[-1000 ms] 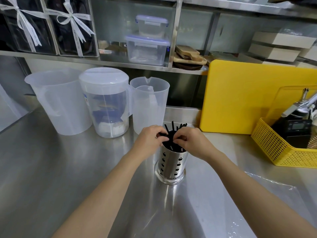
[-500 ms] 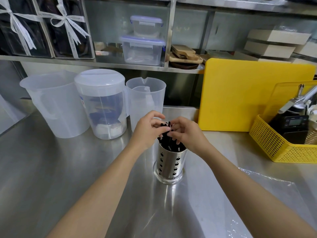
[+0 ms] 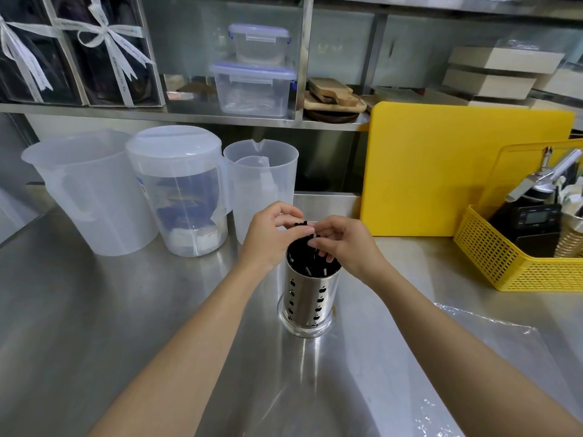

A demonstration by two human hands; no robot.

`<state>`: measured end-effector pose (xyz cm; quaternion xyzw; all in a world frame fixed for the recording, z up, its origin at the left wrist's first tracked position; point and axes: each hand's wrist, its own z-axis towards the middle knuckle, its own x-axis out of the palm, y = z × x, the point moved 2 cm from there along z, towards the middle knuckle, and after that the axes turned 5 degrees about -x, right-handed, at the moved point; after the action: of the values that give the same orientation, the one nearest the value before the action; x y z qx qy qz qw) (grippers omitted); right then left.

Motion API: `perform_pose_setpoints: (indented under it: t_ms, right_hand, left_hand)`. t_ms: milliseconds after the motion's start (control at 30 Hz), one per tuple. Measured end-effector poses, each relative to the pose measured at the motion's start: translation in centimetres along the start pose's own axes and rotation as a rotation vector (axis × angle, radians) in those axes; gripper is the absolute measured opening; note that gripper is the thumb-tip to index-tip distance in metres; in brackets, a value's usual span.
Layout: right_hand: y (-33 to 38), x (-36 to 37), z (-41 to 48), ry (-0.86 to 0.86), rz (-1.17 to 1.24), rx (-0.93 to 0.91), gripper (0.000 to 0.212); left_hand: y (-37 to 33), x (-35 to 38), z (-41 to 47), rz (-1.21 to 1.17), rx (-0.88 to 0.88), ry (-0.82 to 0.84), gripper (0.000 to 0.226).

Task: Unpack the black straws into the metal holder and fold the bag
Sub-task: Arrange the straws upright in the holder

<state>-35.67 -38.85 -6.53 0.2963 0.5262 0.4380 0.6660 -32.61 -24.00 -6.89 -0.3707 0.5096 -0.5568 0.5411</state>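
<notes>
Both hands pinch black straws (image 3: 310, 257) in metal holder (image 3: 310, 298): left hand (image 3: 271, 238) and right hand (image 3: 342, 244) grip closed on tops; light, slippery, tip-prone.

2 bare forearms, no sleeves — unadorned

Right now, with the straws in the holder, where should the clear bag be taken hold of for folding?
Grip the clear bag at its far edge, near the yellow basket, coming from the right with the right hand. It lies flat and empty on the counter, and that crinkled edge sits slightly raised; the near part runs under the forearm.
</notes>
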Motion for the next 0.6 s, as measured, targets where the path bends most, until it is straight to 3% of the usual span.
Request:
perform_pose_setpoints:
  t_ms: [400, 500, 600]
  right_hand:
    - [0.3, -0.7, 0.0, -0.014, -0.051, -0.071, 0.010]
    - [1.3, -2.1, 0.2, -0.132, -0.146, -0.142, 0.012]
    - [2.7, -4.7, 0.5, -0.359, -0.066, -0.196, 0.017]
  left_hand:
    - [1.3, 0.2, 0.2, 0.012, -0.062, 0.098, 0.027]
    - [1.5, -0.3, 0.0, 0.178, -0.039, 0.068, 0.020]
    - [0.7, -1.2, 0.0, 0.203, 0.030, -0.127, 0.006]
